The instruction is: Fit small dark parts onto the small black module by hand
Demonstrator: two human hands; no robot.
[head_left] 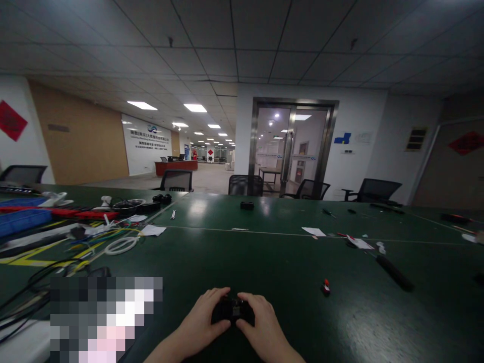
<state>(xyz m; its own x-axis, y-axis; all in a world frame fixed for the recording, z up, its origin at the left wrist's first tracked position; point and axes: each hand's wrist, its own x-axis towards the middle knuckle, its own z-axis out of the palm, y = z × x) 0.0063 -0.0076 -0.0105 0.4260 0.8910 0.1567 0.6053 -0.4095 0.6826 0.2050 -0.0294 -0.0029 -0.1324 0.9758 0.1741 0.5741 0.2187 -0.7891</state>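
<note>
Where your fingers close, your left hand (202, 315) and right hand (265, 317) hold opposite ends of a black device (236, 309), thumbs on its near side; whether it touches the green table (227, 262) is unclear. Uneven thumb pressure could tilt it or let it slip. Rightward, apart, lies a red-and-black piece (325, 288); leftward, a white cable (121, 246) might snag a wide-swung forearm.

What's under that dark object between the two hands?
Green tabletop shows around the dark object, held between the left hand and right hand. The spot directly beneath is covered; whether the object touches the tabletop can't be told.
</note>
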